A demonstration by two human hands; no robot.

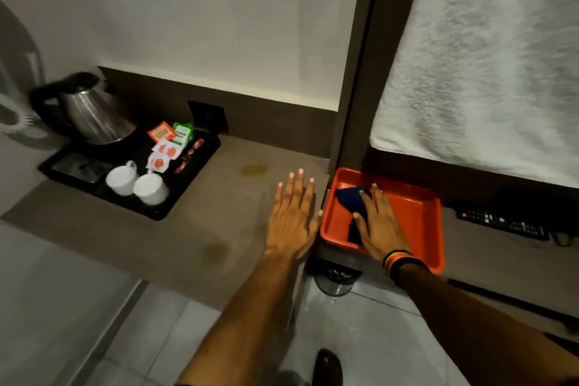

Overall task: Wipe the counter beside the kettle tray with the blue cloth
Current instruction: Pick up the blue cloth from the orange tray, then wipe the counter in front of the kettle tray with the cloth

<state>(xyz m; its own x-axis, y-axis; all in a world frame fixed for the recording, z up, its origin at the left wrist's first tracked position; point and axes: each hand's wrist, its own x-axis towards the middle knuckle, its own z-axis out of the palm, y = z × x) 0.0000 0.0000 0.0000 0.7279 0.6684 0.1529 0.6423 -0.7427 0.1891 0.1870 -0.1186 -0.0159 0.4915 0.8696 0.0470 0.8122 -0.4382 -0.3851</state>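
Looking down from the head camera, I have my left hand (293, 218) flat over the brown counter (200, 229), palm down, fingers straight and slightly spread, holding nothing. Its thumb side is right at the counter's right edge, close to the orange tray (419, 216).

My right hand (377, 222) is inside that orange tray, lying on top of the blue cloth (352, 197). The fingers are extended over the cloth and only a little curled; I cannot tell whether they have actually closed on the fabric or are just pressing on it. The cloth is crumpled, dark blue, in the left half of the tray, with part of it hidden under my hand. A striped wristband (399, 260) sits on that wrist.

To the left on the counter is the black kettle tray (62, 166). It holds a steel kettle (91, 113) at its back left, two white cups (138, 183) side by side at the front, and several sachets (166, 144) in the right half. Between the kettle tray and my left hand the counter shows a yellowish stain (253, 169), and another faint one (214, 252) lies nearer the front edge.

A remote control (501, 224) lies on the lower surface right of the orange tray, below a hanging white towel (488, 56).
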